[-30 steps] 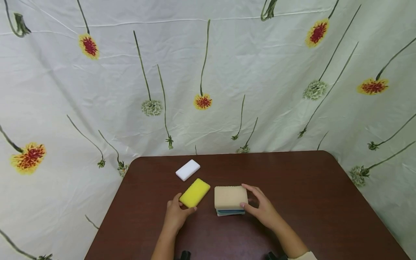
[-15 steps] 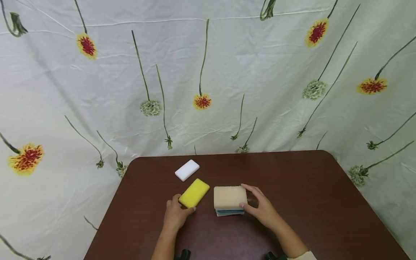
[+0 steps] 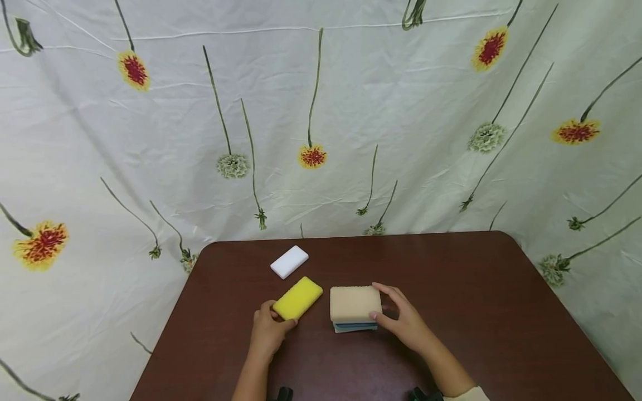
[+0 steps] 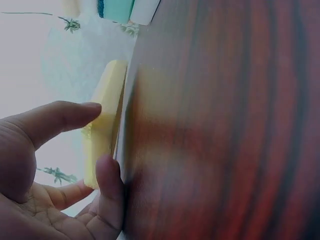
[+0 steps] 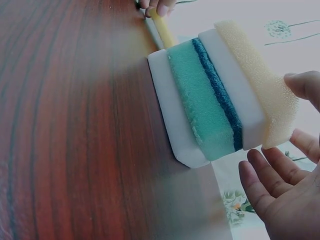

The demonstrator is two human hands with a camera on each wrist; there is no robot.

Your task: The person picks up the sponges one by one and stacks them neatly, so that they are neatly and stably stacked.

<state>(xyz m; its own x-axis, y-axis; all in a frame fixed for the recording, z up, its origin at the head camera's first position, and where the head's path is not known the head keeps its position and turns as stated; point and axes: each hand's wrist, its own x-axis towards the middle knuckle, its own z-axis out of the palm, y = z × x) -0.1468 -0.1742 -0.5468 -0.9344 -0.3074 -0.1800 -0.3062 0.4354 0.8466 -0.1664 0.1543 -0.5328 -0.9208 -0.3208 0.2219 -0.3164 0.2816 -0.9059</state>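
**Q:** What is the biggest thing around your work?
**A:** A flowered cloth [image 3: 391, 83] hangs beyond the surface [image 3: 451, 317], a dark reddish-brown top that carries everything you handle.

**Q:** Where is the stack, and why is your right hand there?
**A:** The stack [image 5: 212, 95] stands on the surface between your hands. Your right hand [image 3: 408, 323] holds the cream sponge [image 3: 355, 303] on top by its right side, thumb at one corner and a finger at the other. That probably steadies the pile, whose soft layers don't line up exactly.

**Q:** How does the stack look?
**A:** From the bottom you have a white block [image 5: 175, 110], a green sponge [image 5: 192, 97] with a rough dark-blue layer facing up, another white block [image 5: 232, 85], then the porous cream sponge.

**Q:** And your left hand?
**A:** Your left hand [image 3: 267, 332] pinches the near-left end of the yellow sponge [image 3: 298, 298], just left of the stack and apart from it. Gripping only that end seems to leave the far end free of your fingers. The sponge is bright, rectangular and slanted; you cannot tell whether it lies fully flat.

**Q:** What is smallest?
**A:** The loose block [image 3: 289, 262], plain white and smooth, lies beyond the yellow sponge. Neither of your hands touches it; perhaps it sits there to be out of their way.
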